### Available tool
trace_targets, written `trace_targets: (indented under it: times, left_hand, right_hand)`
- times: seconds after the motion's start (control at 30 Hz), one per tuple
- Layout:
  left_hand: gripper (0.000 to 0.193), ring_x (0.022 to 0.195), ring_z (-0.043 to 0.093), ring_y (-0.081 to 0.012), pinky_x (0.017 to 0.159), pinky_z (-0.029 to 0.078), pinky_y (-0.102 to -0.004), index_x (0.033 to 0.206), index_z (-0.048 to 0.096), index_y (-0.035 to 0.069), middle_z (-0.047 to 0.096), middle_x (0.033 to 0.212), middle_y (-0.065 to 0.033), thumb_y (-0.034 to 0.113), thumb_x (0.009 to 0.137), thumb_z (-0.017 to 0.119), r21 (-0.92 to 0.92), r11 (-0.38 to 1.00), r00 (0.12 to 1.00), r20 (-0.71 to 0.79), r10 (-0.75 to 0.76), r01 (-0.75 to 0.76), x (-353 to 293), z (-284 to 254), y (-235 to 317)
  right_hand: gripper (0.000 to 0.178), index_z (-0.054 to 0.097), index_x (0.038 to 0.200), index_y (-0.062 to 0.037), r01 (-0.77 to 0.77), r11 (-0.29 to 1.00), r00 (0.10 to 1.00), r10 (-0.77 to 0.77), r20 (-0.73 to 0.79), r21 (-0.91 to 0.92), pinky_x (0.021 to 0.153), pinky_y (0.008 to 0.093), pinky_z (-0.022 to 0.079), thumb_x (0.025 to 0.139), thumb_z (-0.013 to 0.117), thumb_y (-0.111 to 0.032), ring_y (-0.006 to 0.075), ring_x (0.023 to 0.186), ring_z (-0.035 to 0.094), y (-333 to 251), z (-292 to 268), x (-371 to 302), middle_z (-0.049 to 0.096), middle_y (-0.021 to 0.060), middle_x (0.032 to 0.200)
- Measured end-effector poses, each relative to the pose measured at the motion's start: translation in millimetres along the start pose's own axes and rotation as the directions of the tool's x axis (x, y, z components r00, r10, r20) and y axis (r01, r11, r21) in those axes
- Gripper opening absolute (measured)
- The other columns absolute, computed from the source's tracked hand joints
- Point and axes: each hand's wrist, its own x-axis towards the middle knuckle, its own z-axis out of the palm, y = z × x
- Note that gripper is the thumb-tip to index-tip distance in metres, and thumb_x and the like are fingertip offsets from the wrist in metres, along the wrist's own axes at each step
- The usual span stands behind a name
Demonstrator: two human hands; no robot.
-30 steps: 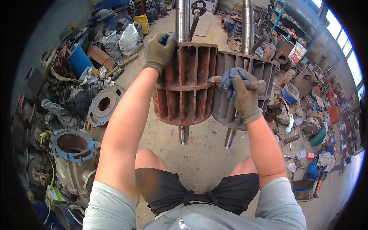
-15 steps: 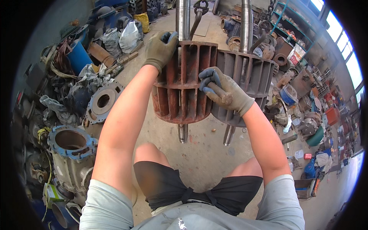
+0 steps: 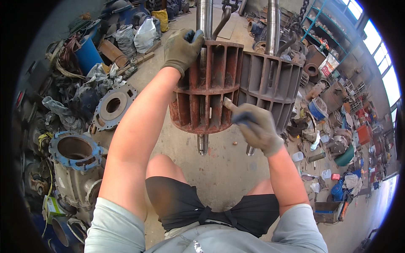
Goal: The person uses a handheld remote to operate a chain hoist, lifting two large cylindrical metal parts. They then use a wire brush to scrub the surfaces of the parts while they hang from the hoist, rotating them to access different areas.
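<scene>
left hand [image 3: 182, 48], gloved, clamped over the top rim of the rusty red impeller [image 3: 206, 88], fingers curled round the edge by the steel shaft [image 3: 204, 17]. right hand [image 3: 257, 128], gloved, closed around a small tool [image 3: 230, 104] with a pale tip, tip touching the red impeller's lower vanes, just left of the hand. grey impeller [image 3: 270, 90] sits right beside the red one, directly above the right hand, on its own shaft [image 3: 272, 25]. blue pump housing [image 3: 74, 149] on the floor, well left of both hands.
</scene>
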Motion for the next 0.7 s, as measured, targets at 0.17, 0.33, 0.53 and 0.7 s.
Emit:
trace_targets:
  times: [0.17, 0.33, 0.53, 0.7]
  left_hand:
    - [0.046, 0.109, 0.075, -0.0421, 0.100, 0.058, -0.0516, 0.111, 0.084, 0.005, 0.080, 0.109, -0.0229, 0.049, 0.098, 0.078, -0.020, 0.997, 0.996, 0.036, -0.077, 0.077, -0.7, -5.9, 2.7]
    - [0.045, 0.107, 0.075, -0.0416, 0.099, 0.059, -0.0515, 0.110, 0.084, 0.007, 0.081, 0.109, -0.0224, 0.049, 0.098, 0.077, 0.005, 0.999, 0.999, -0.011, -0.050, 0.050, 1.2, -5.2, 2.2]
    - [0.044, 0.100, 0.075, -0.0412, 0.091, 0.059, -0.0494, 0.105, 0.082, 0.006, 0.080, 0.105, -0.0210, 0.050, 0.100, 0.078, 0.090, 0.995, 0.996, -0.075, 0.048, -0.041, -1.6, 2.4, -3.1]
    - [0.045, 0.100, 0.075, -0.0421, 0.090, 0.059, -0.0512, 0.107, 0.081, 0.008, 0.080, 0.105, -0.0193, 0.052, 0.103, 0.072, 0.150, 0.988, 0.995, -0.088, 0.042, -0.029, 0.8, 6.1, -0.8]
  right_hand:
    - [0.017, 0.066, 0.103, -0.0056, -0.087, 0.958, 0.961, 0.153, 0.230, -0.272, 0.085, 0.0524, 0.058, 0.087, 0.071, -0.007, 0.0459, 0.096, 0.070, 33.5, 7.6, -13.7, 0.068, 0.0181, 0.097]
    - [0.019, 0.070, 0.107, -0.0049, 0.024, 0.990, 0.976, 0.006, 0.216, -0.136, 0.091, 0.0499, 0.060, 0.088, 0.071, -0.005, 0.0455, 0.100, 0.072, 49.8, -1.5, -14.0, 0.073, 0.0176, 0.104]
    - [0.016, 0.071, 0.103, -0.0035, -0.203, 0.978, 0.965, 0.208, 0.158, -0.047, 0.102, 0.0491, 0.062, 0.087, 0.072, -0.001, 0.0438, 0.101, 0.074, 16.3, -10.2, -25.2, 0.074, 0.0177, 0.104]
    - [0.021, 0.072, 0.098, -0.0114, 0.202, 0.934, 0.961, -0.130, 0.245, -0.293, 0.085, 0.0469, 0.062, 0.078, 0.077, -0.011, 0.0355, 0.095, 0.075, -4.2, 14.7, -8.3, 0.074, 0.0102, 0.106]
